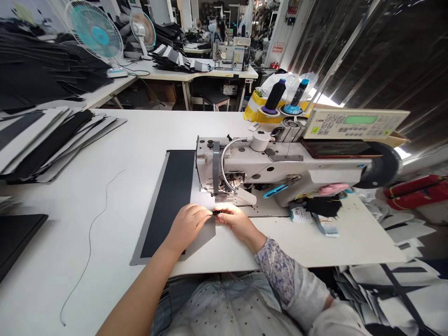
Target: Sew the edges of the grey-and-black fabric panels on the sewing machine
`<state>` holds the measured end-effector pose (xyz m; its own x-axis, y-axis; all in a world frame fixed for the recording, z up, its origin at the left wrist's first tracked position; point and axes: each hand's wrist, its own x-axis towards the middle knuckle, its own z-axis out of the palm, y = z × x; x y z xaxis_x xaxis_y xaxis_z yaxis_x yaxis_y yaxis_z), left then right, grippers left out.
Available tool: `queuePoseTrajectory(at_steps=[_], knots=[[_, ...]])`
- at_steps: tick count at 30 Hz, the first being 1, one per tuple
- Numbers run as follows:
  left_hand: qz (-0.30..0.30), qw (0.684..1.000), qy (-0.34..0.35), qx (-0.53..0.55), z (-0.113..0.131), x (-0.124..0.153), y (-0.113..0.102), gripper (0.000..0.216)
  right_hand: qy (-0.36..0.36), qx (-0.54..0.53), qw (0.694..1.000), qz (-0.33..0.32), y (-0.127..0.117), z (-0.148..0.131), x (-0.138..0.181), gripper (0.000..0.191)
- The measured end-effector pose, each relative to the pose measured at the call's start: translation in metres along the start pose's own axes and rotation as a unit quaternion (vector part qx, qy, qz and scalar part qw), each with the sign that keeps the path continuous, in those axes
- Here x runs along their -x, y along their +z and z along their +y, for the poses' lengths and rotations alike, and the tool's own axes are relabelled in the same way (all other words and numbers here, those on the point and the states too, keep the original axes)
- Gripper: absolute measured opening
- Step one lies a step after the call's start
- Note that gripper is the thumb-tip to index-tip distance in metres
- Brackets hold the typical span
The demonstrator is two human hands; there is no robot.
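My left hand (189, 225) rests over the right part of a grey panel with a black strip (170, 196), its fingers pinched on a small black piece (216, 213). From the other side, my right hand (238, 222) pinches the same small black piece between thumb and fingers. What kind of piece it is, I cannot make out. Just beyond both hands stands the head of a sewing machine (252, 161), its needle area close to my fingertips. The panel lies flat on the white table, its far right part running beside the machine head.
A loose thread (90, 238) trails across the table at left. Stacked fabric pieces (52, 140) and a black panel (19, 238) lie at far left. Thread cones (275, 96), a control panel (357, 122), labels (325, 224) and blue snips (276, 190) are around the machine.
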<state>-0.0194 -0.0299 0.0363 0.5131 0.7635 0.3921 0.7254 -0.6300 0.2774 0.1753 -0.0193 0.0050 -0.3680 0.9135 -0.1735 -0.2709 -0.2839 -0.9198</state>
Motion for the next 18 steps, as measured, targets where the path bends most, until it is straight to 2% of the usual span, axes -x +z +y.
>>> queuePoseTrajectory(at_steps=[2, 3, 5, 7, 10, 13, 18], knots=[[-0.002, 0.998, 0.020, -0.058, -0.009, -0.005, 0.003, 0.022, -0.107, 0.171, 0.979, 0.009, -0.005, 0.003, -0.010, 0.017], [-0.001, 0.996, 0.022, -0.085, -0.013, -0.008, 0.006, 0.021, -0.167, 0.263, 0.950, 0.014, -0.007, 0.003, -0.015, 0.013], [0.007, 0.991, 0.009, -0.131, -0.018, -0.013, 0.012, 0.020, -0.260, 0.419, 0.869, 0.022, -0.011, 0.004, -0.025, 0.017], [0.010, 0.987, -0.014, -0.162, -0.020, -0.017, 0.019, 0.018, -0.297, 0.526, 0.797, 0.023, -0.015, 0.005, -0.033, 0.023], [0.012, 0.984, -0.042, -0.175, -0.019, -0.018, 0.026, 0.019, -0.301, 0.616, 0.728, 0.023, -0.020, 0.007, -0.040, 0.028], [0.007, 0.984, -0.061, -0.165, -0.017, -0.017, 0.029, 0.022, -0.287, 0.654, 0.699, 0.014, -0.023, 0.009, -0.043, 0.032], [-0.024, 0.982, -0.056, -0.177, -0.014, -0.017, 0.030, 0.023, -0.259, 0.671, 0.695, 0.005, -0.027, 0.008, -0.042, 0.037]])
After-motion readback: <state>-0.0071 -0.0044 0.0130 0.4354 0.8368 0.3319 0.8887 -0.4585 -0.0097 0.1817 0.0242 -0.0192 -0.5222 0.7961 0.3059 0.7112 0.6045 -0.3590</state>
